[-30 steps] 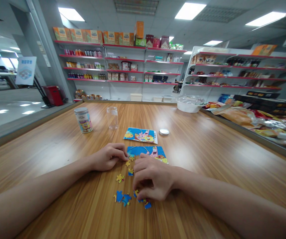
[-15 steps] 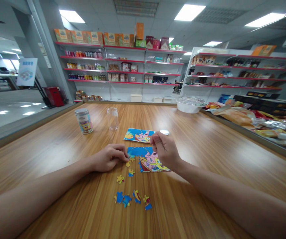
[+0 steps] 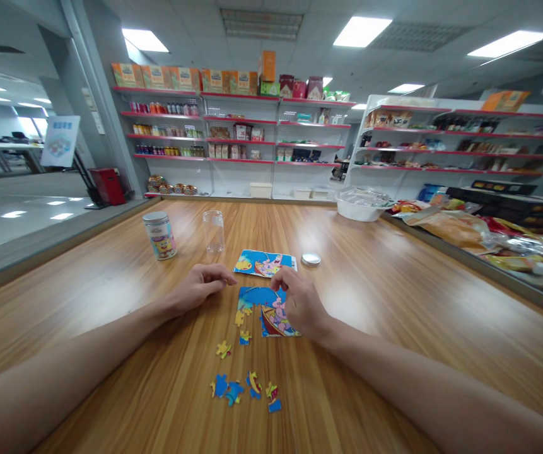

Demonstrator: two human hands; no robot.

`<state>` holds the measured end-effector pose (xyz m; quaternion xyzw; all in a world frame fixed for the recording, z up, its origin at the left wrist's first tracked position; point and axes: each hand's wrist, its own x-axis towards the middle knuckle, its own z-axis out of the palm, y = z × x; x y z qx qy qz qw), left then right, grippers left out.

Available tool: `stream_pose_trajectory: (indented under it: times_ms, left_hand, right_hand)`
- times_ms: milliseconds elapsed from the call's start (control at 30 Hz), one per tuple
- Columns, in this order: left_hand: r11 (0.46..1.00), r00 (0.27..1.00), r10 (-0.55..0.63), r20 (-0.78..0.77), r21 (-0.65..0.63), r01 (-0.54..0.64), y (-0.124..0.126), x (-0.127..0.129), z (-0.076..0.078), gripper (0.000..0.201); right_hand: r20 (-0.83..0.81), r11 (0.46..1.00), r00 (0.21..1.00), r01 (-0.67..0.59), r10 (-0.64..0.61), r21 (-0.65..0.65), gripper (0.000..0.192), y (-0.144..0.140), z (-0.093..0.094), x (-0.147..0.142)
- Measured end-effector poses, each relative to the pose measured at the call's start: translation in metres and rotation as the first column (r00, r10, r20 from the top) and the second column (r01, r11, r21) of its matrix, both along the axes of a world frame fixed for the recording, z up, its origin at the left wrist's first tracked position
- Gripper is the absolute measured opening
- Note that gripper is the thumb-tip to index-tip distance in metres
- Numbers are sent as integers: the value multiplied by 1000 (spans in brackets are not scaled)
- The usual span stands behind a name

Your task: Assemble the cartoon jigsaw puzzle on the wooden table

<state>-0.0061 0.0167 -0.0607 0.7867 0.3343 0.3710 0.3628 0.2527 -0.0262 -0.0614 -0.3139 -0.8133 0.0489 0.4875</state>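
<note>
At far left we see a printed tin [image 3: 159, 234] and a clear jar [image 3: 213, 231] standing on the wooden table [image 3: 394, 302]. Our left hand [image 3: 200, 287] rests loosely curled, holding nothing, just beside the part-built puzzle [image 3: 264, 311]. Our right hand [image 3: 299, 301] lies on the puzzle's right edge, fingers pinched (possibly on a piece, we cannot tell). Loose pieces [image 3: 245, 388] lie nearer us.

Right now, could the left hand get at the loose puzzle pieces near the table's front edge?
Probably yes: the left hand rests on the table, and only bare wood lies between it and the loose pieces.
</note>
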Motion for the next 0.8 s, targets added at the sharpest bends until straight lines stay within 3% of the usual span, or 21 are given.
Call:
stream_pose_trajectory:
  times_ms: [100, 167, 233, 300, 367, 433, 533, 667, 800]
  left_hand:
    - [965, 970, 240, -31, -100, -242, 8, 10, -6, 31]
    - [918, 916, 390, -98, -45, -395, 12, 20, -9, 32]
    - [882, 871, 470, -144, 35, -470, 13, 30, -11, 32]
    - [882, 868, 472, -153, 69, -467, 13, 36, -10, 35]
    - [934, 924, 357, -137, 63, -352, 13, 35, -8, 38]
    - [991, 984, 133, -120, 11, -132, 13, 30, -6, 38]
    - [987, 983, -149, -104, -72, 142, 14, 20, -4, 35]
    - [959, 948, -282, -151, -85, 271, 13, 17, -4, 32]
    - [951, 919, -297, -260, 2, 309, 8, 21, -1, 30]
  right_hand:
    - [113, 982, 992, 69, -50, -175, 19, 4, -4, 5]
    - [229, 949, 969, 159, -97, -273, 15, 6, -5, 9]
    - [319, 914, 938, 244, -138, -325, 13, 9, -5, 12]
    - [379, 887, 914, 291, -146, -359, 14, 13, -3, 14]
    - [428, 872, 892, 319, -143, -372, 15, 17, -2, 14]
    - [476, 865, 867, 344, -144, -366, 15, 21, -1, 15]
    - [516, 854, 844, 370, -145, -366, 14, 25, -1, 15]
    - [501, 838, 854, 374, -144, -398, 14, 24, -2, 16]
    - [446, 829, 881, 362, -155, -427, 17, 22, -4, 16]
